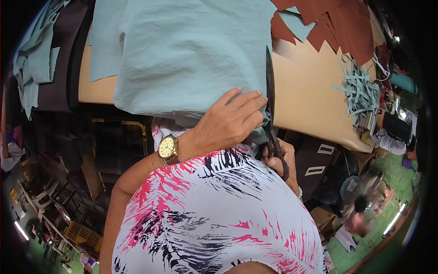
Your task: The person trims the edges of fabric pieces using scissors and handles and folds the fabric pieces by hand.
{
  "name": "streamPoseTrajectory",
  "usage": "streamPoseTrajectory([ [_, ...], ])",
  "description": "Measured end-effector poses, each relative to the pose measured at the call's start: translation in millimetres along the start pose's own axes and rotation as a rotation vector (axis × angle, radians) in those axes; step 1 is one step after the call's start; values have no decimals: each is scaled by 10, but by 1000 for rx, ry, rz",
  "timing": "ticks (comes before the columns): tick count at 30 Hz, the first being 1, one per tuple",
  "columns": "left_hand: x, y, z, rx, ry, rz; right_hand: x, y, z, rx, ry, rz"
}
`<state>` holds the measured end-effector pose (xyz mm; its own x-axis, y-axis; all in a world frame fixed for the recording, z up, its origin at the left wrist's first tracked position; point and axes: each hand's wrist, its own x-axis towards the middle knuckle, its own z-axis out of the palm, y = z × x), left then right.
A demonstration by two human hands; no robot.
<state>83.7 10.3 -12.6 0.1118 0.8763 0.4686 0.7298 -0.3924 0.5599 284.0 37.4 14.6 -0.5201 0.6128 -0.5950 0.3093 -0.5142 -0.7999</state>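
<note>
A light blue-green cloth (191, 55) lies over the table and hangs past its near edge. My left hand (228, 121), with a watch on its wrist, rests on the cloth close to its right edge. Its fingers are bent over the fabric, which bunches beneath them; the thumb is hidden. Along that right edge stand long dark scissors (270, 86), blades pointing away from me. My right hand (286, 157) is closed around their handles, low against my patterned top. Part of this hand is hidden behind the handles.
The tan tabletop (315, 96) holds rust-brown cloth pieces (351, 27) at the far right and a heap of thin blue-green strips (360, 89) on its right side. More blue-green pieces (36, 68) hang at the left. A fan (361, 203) stands on the green floor.
</note>
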Motion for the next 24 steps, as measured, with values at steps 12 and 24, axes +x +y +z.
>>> streamPoseTrajectory([
  [12, -7, 4, 18, -12, 5, 15, -37, 0, 20, 18, 37, 10],
  [24, -8, -10, 19, -4, -18, 28, -80, -17, 10, 4, 72, 42],
])
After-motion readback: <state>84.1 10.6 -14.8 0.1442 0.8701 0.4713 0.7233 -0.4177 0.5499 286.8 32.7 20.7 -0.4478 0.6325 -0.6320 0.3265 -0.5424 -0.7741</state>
